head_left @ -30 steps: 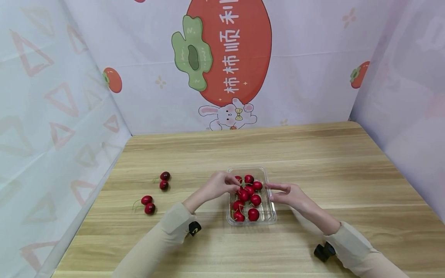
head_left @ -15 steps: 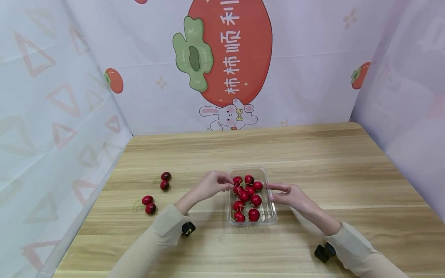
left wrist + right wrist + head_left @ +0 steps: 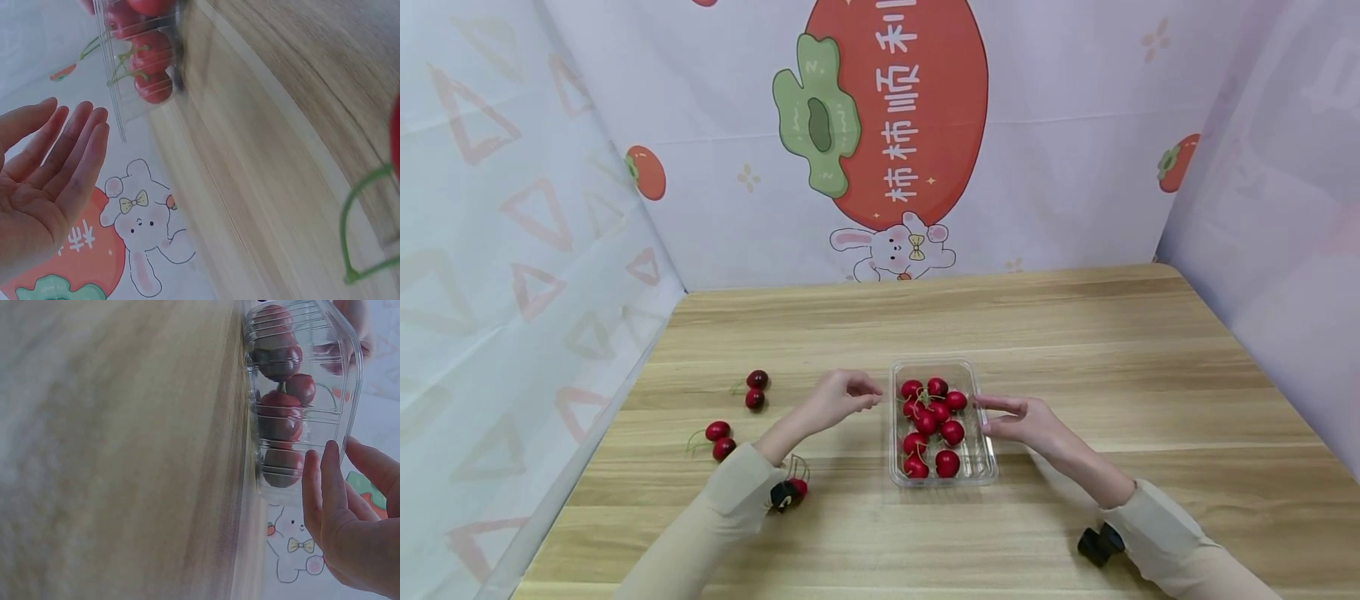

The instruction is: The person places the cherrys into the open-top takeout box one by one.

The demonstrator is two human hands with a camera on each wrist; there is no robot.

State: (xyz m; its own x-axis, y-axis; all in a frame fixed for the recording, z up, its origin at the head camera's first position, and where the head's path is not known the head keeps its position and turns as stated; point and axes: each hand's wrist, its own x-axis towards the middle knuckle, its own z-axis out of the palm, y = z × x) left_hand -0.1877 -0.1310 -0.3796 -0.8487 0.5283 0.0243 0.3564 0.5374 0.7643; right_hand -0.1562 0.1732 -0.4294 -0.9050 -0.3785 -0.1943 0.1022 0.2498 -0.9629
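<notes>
In the head view, a clear plastic container [image 3: 943, 481] holds several red cherries [image 3: 952, 432] with green stems. My left hand [image 3: 838, 400] is just left of it, palm bare and fingers loosely extended in the left wrist view, holding nothing. My right hand [image 3: 1033, 425] touches the container's right rim with nearly straight fingertips; the right wrist view shows those fingers [image 3: 332, 475] against the clear wall. Partly hidden by the black wrist camera, a red cherry [image 3: 801, 486] lies below my left wrist, its stem looping upward.
Two dark red cherries [image 3: 756, 381] lie at the left on the wooden table [image 3: 1075, 333]. Another pair [image 3: 718, 431] sits nearer, one partly beside my left sleeve. A printed cloth backdrop [image 3: 1060, 192] rises behind and along both sides.
My left hand has let go of the cherries in the container and drawn back to the left, uncovering them. A cherry below the left wrist has come into view. The right hand stays put.
</notes>
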